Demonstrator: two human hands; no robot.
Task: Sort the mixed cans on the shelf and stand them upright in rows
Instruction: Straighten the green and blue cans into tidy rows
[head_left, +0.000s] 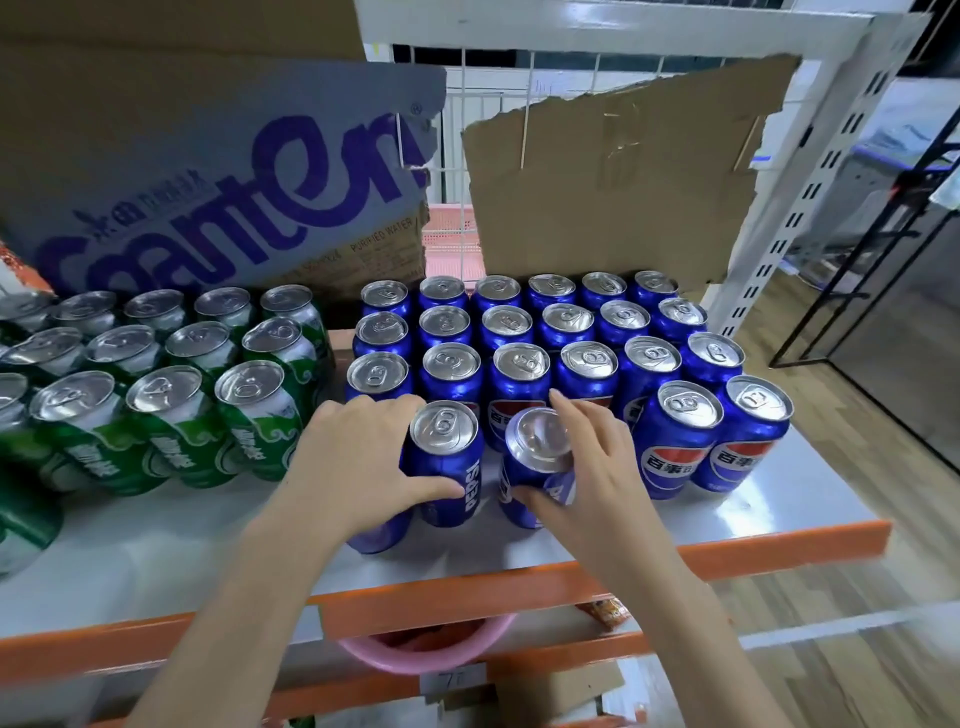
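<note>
Right hand (582, 467) has a blue Pepsi can (537, 462) at centre frame, thumb low on the body, fingers curled over the far side, pinching it. The can leans, its top tipped toward the viewer and left, long axis not yet vertical. Left hand (358, 462) sits just left, thumb and fingers wrapped around two front-row cans (444, 457). The open slot lies between that pair and the standing cans at lower right (675, 441). The green cans (171, 415) stand sorted at left on the shelf (779, 525).
</note>
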